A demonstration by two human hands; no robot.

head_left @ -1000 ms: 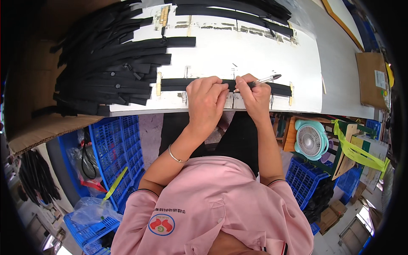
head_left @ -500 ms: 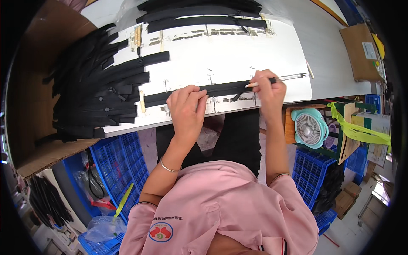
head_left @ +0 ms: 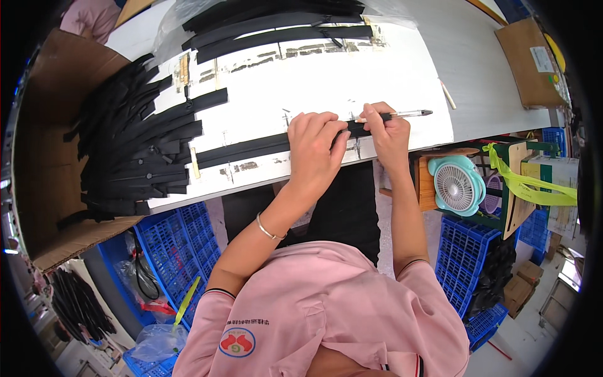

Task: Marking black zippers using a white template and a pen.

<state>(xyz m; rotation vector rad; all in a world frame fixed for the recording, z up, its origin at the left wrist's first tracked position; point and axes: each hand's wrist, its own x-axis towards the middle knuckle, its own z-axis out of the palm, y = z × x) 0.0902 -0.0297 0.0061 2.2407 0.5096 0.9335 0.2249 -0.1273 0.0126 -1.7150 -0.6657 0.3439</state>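
A long black zipper [head_left: 248, 149] lies straight along the near edge of the white board [head_left: 270, 88]. My left hand [head_left: 316, 151] is closed on the zipper toward its right end, fingers bent over the tape and thumb on the near side. My right hand [head_left: 391, 135] grips a pen [head_left: 411, 114] with a clear barrel; its pale tip points left, close to my left fingertips at the zipper. Where the tip meets the tape is partly hidden by my fingers. A small tan strip [head_left: 195, 163] sits at the zipper's left end.
A heap of black zippers [head_left: 132, 138] spills from an open cardboard box [head_left: 38, 135] at left. More zippers [head_left: 276, 38] lie at the far side. A small pale stick [head_left: 448, 95] rests right of the board. A turquoise fan [head_left: 459, 186] and blue crates [head_left: 463, 261] stand at right.
My left hand has slid right along the zipper, close to my right hand. The right hand with the pen has shifted slightly left in the view.
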